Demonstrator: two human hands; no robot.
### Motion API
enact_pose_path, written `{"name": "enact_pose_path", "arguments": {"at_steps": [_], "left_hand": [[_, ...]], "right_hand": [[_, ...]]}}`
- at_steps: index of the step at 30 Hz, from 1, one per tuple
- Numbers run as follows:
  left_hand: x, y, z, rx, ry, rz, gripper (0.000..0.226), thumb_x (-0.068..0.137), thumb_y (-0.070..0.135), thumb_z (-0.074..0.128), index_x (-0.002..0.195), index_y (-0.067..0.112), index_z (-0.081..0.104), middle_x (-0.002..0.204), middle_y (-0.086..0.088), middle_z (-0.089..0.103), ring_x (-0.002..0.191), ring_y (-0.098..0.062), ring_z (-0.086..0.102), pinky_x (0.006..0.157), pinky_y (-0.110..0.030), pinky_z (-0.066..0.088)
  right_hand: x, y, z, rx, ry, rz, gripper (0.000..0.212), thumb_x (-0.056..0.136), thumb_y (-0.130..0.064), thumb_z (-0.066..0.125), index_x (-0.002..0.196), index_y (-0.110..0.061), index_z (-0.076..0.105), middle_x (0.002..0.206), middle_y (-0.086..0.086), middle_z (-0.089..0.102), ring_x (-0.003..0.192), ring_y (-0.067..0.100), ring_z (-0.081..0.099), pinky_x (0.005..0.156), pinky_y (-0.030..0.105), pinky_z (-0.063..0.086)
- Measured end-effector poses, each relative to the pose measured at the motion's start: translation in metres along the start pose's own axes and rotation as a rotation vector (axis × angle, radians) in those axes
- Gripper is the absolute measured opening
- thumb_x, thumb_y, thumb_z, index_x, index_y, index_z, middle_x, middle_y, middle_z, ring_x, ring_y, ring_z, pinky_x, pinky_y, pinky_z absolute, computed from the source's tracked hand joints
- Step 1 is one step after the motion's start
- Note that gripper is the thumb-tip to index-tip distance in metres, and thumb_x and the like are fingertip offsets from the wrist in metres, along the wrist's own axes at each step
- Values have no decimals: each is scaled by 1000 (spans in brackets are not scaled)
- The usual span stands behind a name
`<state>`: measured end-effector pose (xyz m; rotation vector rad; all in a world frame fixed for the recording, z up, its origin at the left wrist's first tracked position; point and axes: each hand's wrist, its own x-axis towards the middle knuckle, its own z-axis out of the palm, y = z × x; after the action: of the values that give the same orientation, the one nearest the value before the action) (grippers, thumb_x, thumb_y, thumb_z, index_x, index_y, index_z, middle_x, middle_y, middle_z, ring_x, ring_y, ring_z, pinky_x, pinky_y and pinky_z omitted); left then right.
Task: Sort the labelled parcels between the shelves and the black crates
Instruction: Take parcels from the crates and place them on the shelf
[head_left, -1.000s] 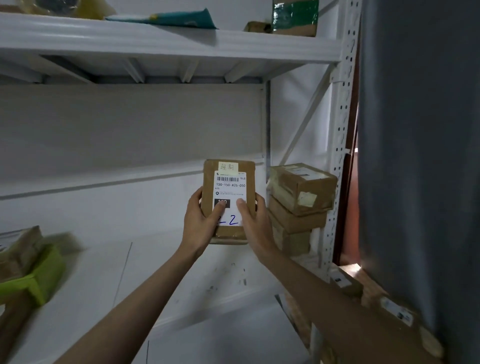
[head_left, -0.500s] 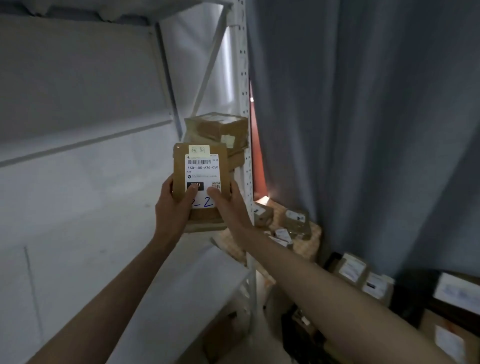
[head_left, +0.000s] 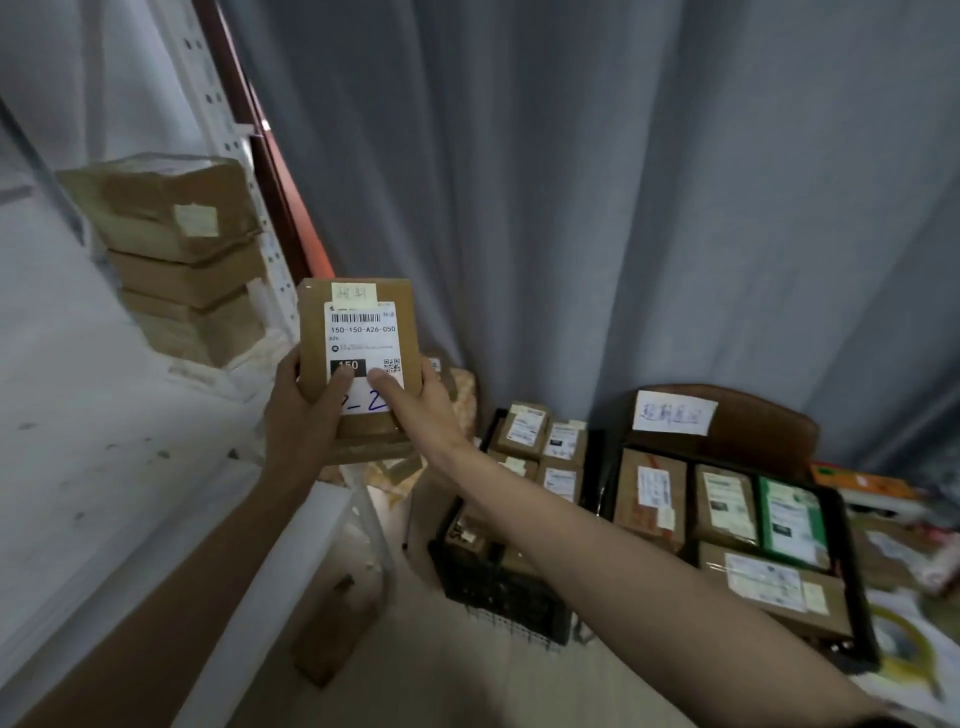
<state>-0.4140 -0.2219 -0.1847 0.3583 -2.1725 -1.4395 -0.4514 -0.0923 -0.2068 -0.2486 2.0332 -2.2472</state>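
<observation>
I hold a flat brown cardboard parcel upright in front of me, its white label reading 150-150-A26-050 facing me. My left hand grips its lower left edge with the thumb on the label. My right hand grips its lower right side, thumb across the handwritten mark. The white shelf runs along my left. Two black crates sit on the floor to the right, a nearer one and a farther-right one, both packed with labelled parcels.
A stack of brown boxes stands at the shelf's far end beside the perforated white upright. A grey curtain hangs behind. A brown chair back carries a paper sign. Loose clutter lies at far right, and a small box is under the shelf.
My view has swung right and down, from the shelves to the curtain and the crates on the floor. The parcel stays held in both hands, carried away from the shelf.
</observation>
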Motion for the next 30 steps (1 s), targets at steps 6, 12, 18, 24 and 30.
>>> {"name": "enact_pose_path", "arguments": {"at_steps": [6, 12, 18, 24, 30], "left_hand": [[-15, 11, 91, -2, -153, -32, 50, 94, 35, 65, 140, 23, 50, 119, 6, 64, 101, -15, 63, 83, -27, 50], [-44, 21, 204, 0, -304, -98, 46, 95, 33, 64, 137, 22, 50, 114, 10, 62, 88, 0, 60, 69, -17, 42], [-72, 6, 282, 19, -400, -155, 39, 94, 41, 63, 129, 36, 48, 111, 15, 65, 96, -5, 66, 83, -31, 54], [-76, -26, 331, 98, -502, -171, 48, 96, 34, 63, 142, 29, 49, 116, 15, 64, 95, 9, 59, 81, -16, 47], [-48, -59, 375, 134, -648, -248, 51, 99, 28, 61, 147, 21, 45, 123, 6, 65, 107, -12, 63, 78, -14, 45]], "right_hand": [[-2, 18, -89, 7, 106, 86, 32, 90, -43, 71, 117, -36, 56, 120, -3, 72, 109, 15, 69, 101, 41, 54], [-5, 43, -200, 77, 174, 199, 44, 95, -39, 68, 133, -24, 52, 118, -1, 73, 106, 15, 71, 99, 40, 56], [-6, 79, -278, 100, 214, 284, 44, 96, -38, 67, 135, -24, 54, 112, -2, 76, 100, 14, 74, 94, 36, 58], [3, 122, -317, 76, 268, 369, 47, 96, -41, 66, 138, -26, 52, 107, -5, 76, 98, 10, 73, 91, 30, 58], [39, 159, -334, 66, 341, 446, 51, 95, -44, 66, 140, -29, 49, 112, -4, 74, 100, 12, 72, 89, 32, 59]]}}
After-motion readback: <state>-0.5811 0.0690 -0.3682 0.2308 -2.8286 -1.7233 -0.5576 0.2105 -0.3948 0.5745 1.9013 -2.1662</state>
